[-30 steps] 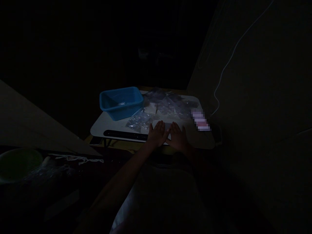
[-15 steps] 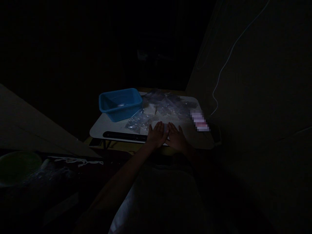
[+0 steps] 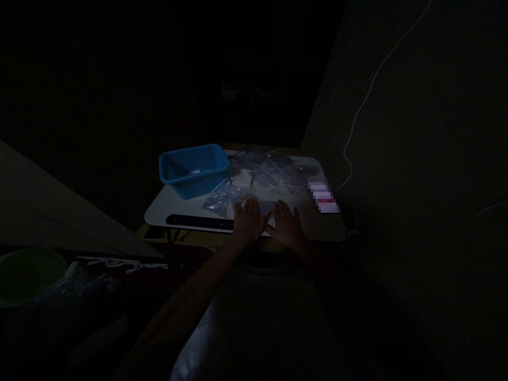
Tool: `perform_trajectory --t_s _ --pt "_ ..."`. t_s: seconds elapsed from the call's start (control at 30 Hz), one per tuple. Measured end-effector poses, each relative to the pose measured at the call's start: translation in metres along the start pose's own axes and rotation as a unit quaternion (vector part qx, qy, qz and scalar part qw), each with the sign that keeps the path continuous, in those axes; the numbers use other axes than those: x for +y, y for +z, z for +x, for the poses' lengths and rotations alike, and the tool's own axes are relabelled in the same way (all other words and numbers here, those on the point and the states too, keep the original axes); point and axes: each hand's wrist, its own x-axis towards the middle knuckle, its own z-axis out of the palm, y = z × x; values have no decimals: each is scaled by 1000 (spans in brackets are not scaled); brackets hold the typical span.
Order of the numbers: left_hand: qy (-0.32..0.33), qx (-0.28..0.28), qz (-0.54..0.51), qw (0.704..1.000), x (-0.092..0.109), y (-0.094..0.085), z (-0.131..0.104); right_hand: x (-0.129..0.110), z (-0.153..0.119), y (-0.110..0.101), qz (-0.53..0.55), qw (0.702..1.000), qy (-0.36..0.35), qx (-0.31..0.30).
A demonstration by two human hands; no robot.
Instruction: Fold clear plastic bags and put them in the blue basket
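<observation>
In dim light, my left hand (image 3: 249,221) lies palm down at the near edge of a small white table (image 3: 156,209), fingers stretched out. Beside it my right hand (image 3: 286,225) rests flat in the same way, its thumb close to the left thumb. Under and just beyond the fingertips is a flat, pale sheet-like piece (image 3: 268,206), too dark to make out well. A clear plastic bag (image 3: 220,198) lies just left of my left hand. Further back are several more crumpled clear bags (image 3: 273,172) and a small white block-like item (image 3: 243,178).
A blue plastic basin (image 3: 194,182) stands at the table's left. On the right lies a phone-like thing with a blurred screen (image 3: 324,197), near a white cable (image 3: 353,127) along the wall. A black slot (image 3: 198,221) runs along the front edge. A green basket (image 3: 32,272) is at lower left.
My hands have moved apart: the left hand slid left, the right slightly right, both staying flat on the table. More of the pale piece shows between them. The view shifted slightly.
</observation>
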Motion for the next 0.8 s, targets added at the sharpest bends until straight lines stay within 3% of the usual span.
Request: perform_trajectory --t_s 0.2,0.33,0.47,0.63,0.8 --pt "-18 15 36 999 3 -18 -1 0 0 0 4 1000 -1 -6" --pt "44 2 3 999 19 -27 4 1 0 -3 9 1000 -10 -26" --pt "149 -27 -47 987 34 -17 12 2 -3 -6 18 999 -22 -23" --pt "133 -70 -92 984 36 -1 17 2 -4 -6 34 999 -30 -19" --pt "121 -84 -103 984 31 0 17 1 -2 -4 33 999 -17 -19"
